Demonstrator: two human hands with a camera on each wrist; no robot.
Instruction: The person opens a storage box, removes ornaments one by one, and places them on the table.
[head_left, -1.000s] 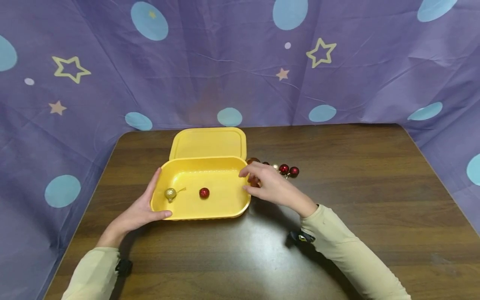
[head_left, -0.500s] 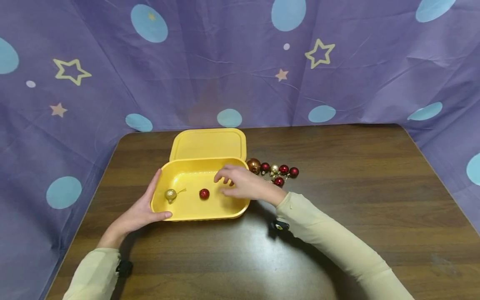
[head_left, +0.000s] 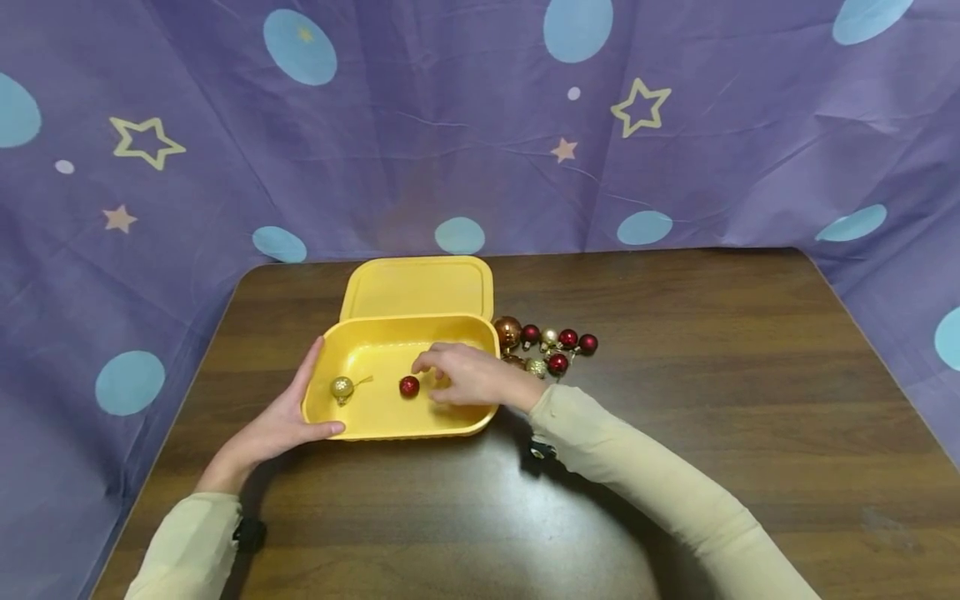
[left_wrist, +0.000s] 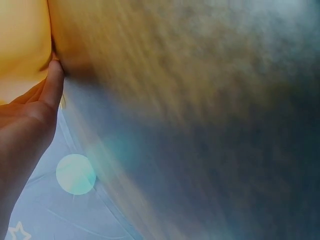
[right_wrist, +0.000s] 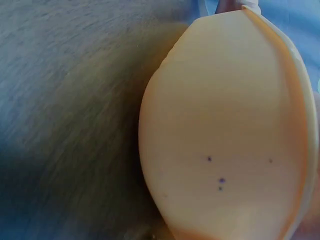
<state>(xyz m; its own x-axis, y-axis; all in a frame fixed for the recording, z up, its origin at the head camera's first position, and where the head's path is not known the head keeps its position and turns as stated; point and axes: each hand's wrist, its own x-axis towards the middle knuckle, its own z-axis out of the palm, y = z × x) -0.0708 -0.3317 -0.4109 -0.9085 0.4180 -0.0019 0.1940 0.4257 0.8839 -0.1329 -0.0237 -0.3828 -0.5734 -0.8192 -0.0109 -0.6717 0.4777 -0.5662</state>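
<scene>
My left hand (head_left: 281,425) holds the left end of a yellow plastic box (head_left: 390,421), thumb at the near rim and fingers along the outer wall. In the left wrist view that hand (left_wrist: 35,110) lies against the yellow wall. Inside the box lie a gold ornament ball (head_left: 342,387) with a gold loop and a red glittery ornament ball (head_left: 408,386). My right hand (head_left: 468,377) reaches over the box's right rim, its fingers parted just right of the red ball, with nothing seen between them. The right wrist view mostly shows the box's outer wall (right_wrist: 215,115).
The yellow lid (head_left: 420,287) lies behind the box. To the right, several ornament balls are clustered on the wooden table (head_left: 712,375), among them a large copper ball (head_left: 507,332), a dark red ball (head_left: 588,343) and a pale gold ball (head_left: 549,337). A purple curtain (head_left: 480,150) hangs behind.
My right hand has moved left from the box's right rim into the box, toward the red ball, uncovering the cluster of ornaments. The left hand and the box have stayed in place.
</scene>
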